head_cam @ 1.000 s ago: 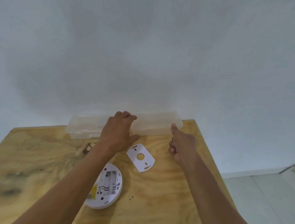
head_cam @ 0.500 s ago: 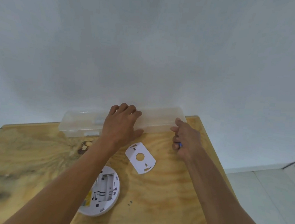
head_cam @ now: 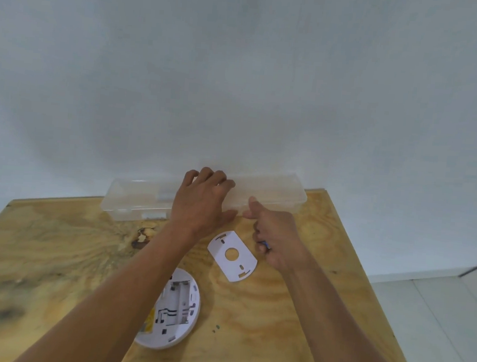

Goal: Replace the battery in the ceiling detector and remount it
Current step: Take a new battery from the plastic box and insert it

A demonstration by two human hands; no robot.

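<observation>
One clear plastic box (head_cam: 270,193), long and narrow, lies along the far edge of the tabletop (head_cam: 54,252), right against the white wall (head_cam: 240,66), so there is no free room behind it; its right end stops short of the tabletop's far right corner, and bare wood stretches wide to the box's left and in front of it. The left hand (head_cam: 201,203) lies palm-down over the middle of the box, fingers spread and curled over its back edge, thumb at its front edge. The right hand (head_cam: 275,238) sits just in front of the box, thumb tip touching the box's front wall, the other fingers curled shut around something small with a blue tip showing; what it is cannot be told. One white mounting plate (head_cam: 233,256) with a round centre hole lies flat nearer than the box, between the two forearms and just beside the right hand. One round white detector (head_cam: 175,310) lies nearer still, back side up with its compartment exposed, partly hidden under the left forearm. Right of the box's end, the tabletop's edge drops off to a pale floor (head_cam: 435,310).
</observation>
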